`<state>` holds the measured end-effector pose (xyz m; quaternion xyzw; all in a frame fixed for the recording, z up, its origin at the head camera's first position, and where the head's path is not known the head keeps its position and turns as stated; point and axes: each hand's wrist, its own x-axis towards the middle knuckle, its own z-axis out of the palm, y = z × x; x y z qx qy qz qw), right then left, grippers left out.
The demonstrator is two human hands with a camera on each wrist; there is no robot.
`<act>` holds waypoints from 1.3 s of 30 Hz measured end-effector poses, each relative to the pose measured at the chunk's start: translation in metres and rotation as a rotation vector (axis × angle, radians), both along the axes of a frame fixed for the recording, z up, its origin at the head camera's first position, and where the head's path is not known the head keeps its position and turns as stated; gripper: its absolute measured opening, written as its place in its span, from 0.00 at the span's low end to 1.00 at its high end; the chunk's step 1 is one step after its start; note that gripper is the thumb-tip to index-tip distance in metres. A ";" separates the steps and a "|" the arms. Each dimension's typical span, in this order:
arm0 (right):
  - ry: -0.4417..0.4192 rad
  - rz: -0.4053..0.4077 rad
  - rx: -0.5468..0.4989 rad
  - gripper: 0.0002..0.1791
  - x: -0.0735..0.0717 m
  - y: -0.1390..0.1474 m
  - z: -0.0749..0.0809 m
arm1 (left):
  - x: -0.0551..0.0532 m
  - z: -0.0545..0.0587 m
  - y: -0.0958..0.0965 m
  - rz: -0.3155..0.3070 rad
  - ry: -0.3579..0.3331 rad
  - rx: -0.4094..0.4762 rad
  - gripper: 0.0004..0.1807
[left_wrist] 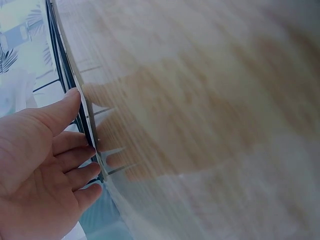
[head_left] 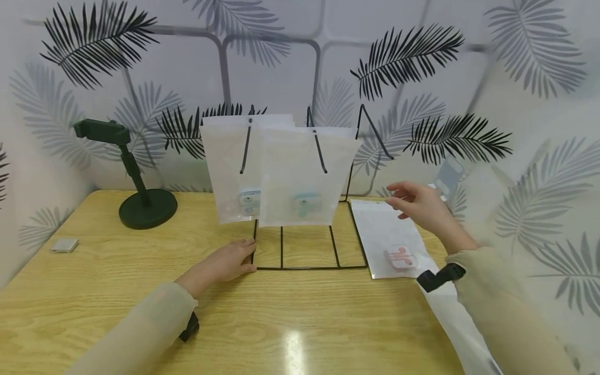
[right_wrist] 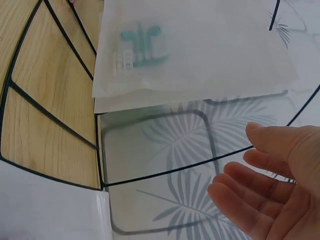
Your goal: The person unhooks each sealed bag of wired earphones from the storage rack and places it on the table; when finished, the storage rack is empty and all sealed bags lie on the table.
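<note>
Mid-table, toward the back: a black wire rack (head_left: 311, 268), upright, base flat on the wood, long axis left to right. Facing the person, with prongs pointing forward; a third prong (head_left: 377, 133), at the right, slanting out toward the right.

Hung from the other two prongs: a left white pouch (head_left: 229, 166) and a right white pouch (head_left: 304, 172), upright, long sides roughly vertical, the right overlapping the left in front. Low inside the left one, a pale blue item (head_left: 250, 199); low inside the right one, a teal item (head_left: 307, 203) (earphone-shaped in the right wrist view). Just right of the base, lying flat: another white pouch (head_left: 382, 229), long axis from back to front with a slight slant, pink earphones (head_left: 401, 258) at its near end.

At the base's near left corner: left hand (head_left: 227, 260), fingers loosely extended, tips against the wire, not wrapped round it. Above the flat pouch, right of the rack: right hand (head_left: 419, 205), thumb well apart from softly bent fingers, nothing between them.

Farther out: a white strip (head_left: 469, 328) beside the right sleeve; on the wooden table (head_left: 234, 323) at left, a dark green stand (head_left: 136, 174) and a small pale block (head_left: 64, 245). Behind everything, a leaf-patterned wall covering (head_left: 272, 78).
</note>
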<state>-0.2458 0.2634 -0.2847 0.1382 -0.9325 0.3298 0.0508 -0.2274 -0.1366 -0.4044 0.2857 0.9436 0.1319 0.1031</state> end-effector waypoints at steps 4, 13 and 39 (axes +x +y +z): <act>-0.014 0.035 -0.104 0.21 -0.013 -0.018 -0.006 | 0.000 -0.001 0.000 0.000 -0.002 -0.001 0.33; -0.010 0.069 -0.269 0.22 -0.034 -0.052 -0.016 | 0.000 0.001 0.001 0.011 -0.004 -0.013 0.33; -0.081 0.052 -0.517 0.13 -0.048 -0.081 -0.027 | 0.003 0.003 0.001 -0.002 0.001 -0.006 0.32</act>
